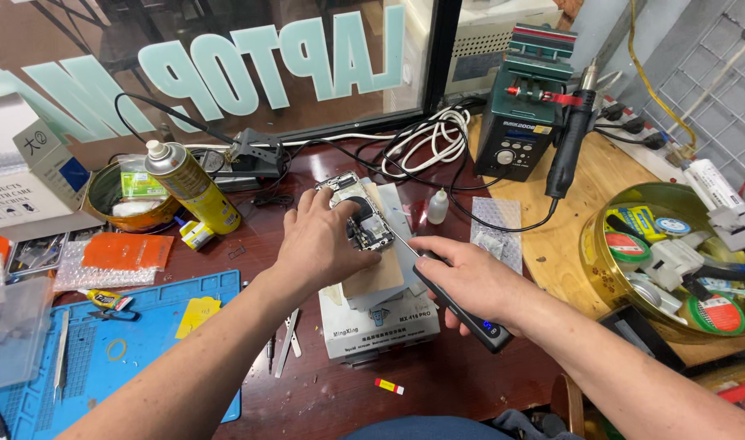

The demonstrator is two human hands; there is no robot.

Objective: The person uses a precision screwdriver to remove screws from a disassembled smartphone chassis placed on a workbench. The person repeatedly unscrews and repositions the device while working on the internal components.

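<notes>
An opened phone body (358, 213) lies on top of a small white heating-plate box (381, 322) in the middle of the dark red desk. My left hand (319, 240) presses down on the phone's near-left side, fingers spread over its edge. My right hand (466, 281) grips a dark pen-shaped tool (458, 305) with a thin metal tip that reaches the phone's right edge.
A yellow spray can (191, 187) and a round tin (128, 200) stand to the left. A blue work mat (103, 342) with tweezers lies at front left. A green soldering station (523, 114), white cable coil (425, 134), small dropper bottle (438, 206) and a gold tin of tapes (674, 261) are to the right.
</notes>
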